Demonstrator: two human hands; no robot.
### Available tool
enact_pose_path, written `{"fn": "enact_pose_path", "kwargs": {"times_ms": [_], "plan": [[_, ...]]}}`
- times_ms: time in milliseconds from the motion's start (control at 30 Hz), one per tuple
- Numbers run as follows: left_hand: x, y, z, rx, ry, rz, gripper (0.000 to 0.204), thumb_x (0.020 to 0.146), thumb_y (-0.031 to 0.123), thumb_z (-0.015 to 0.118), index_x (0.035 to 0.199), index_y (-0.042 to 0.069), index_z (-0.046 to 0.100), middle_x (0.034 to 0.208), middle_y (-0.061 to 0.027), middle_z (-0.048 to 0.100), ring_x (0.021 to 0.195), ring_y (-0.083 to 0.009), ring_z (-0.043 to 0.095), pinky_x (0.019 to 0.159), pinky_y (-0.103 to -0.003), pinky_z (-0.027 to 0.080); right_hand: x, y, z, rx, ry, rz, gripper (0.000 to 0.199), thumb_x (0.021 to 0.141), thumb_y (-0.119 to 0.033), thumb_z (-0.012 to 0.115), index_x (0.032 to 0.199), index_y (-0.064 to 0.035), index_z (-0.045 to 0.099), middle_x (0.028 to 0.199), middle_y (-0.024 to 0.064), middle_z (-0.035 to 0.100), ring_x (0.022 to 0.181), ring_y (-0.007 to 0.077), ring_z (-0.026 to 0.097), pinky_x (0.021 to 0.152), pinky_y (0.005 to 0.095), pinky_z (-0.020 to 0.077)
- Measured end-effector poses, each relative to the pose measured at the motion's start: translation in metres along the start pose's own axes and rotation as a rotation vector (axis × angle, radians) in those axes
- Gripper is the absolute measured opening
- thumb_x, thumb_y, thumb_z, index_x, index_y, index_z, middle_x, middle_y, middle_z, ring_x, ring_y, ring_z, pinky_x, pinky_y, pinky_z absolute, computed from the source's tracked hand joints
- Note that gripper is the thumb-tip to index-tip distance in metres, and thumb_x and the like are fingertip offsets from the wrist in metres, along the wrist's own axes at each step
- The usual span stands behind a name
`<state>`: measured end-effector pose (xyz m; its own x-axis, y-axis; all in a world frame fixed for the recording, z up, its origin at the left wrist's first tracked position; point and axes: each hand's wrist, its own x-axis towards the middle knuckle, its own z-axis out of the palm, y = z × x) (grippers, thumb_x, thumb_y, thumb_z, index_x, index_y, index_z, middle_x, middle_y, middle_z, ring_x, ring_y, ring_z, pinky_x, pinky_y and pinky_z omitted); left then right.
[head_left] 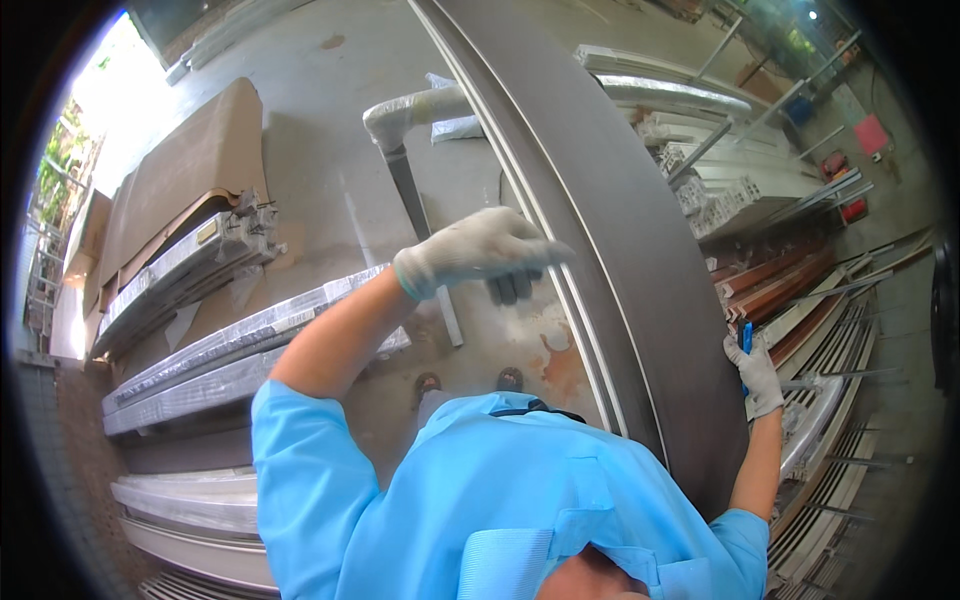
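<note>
Our empty left hand [490,252] is loosely open by the grey panel [625,200]; our right hand [757,378] grips a blue tool [747,337].

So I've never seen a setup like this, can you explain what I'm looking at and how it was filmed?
There's no robot here, just a person in a light blue shirt wearing pale gloves. This single picture comes from a wide fisheye camera on their head, looking down, so straight edges bend. The left hand, slightly blurred, is by the near edge of a long dark grey panel; whether it touches isn't clear. The right hand, across the panel, holds a slim blue object, mostly hidden. On the left lie brown cardboard and plastic-wrapped lengths.
</note>
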<state>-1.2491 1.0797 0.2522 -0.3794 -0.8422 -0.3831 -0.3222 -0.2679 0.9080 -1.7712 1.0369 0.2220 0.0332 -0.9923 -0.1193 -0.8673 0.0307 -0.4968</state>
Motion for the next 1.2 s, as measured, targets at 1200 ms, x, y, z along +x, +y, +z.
{"fn": "enact_pose_path", "kwargs": {"times_ms": [1200], "plan": [[0.147, 0.046, -0.077, 0.167, 0.279, 0.264, 0.028, 0.093, 0.025, 0.073, 0.102, -0.002, 0.071, 0.081, -0.0073, 0.071, 0.068, -0.0149, 0.068, 0.063, -0.030, 0.056, -0.012, -0.013, 0.013, 0.245, -0.044, 0.057, 0.030, 0.092, -0.027, 0.074, 0.090, 0.0022, 0.069, 0.073, 0.0169, 0.067, 0.065, 0.0249, 0.061, 0.067, 0.0380, 0.0487]]}}
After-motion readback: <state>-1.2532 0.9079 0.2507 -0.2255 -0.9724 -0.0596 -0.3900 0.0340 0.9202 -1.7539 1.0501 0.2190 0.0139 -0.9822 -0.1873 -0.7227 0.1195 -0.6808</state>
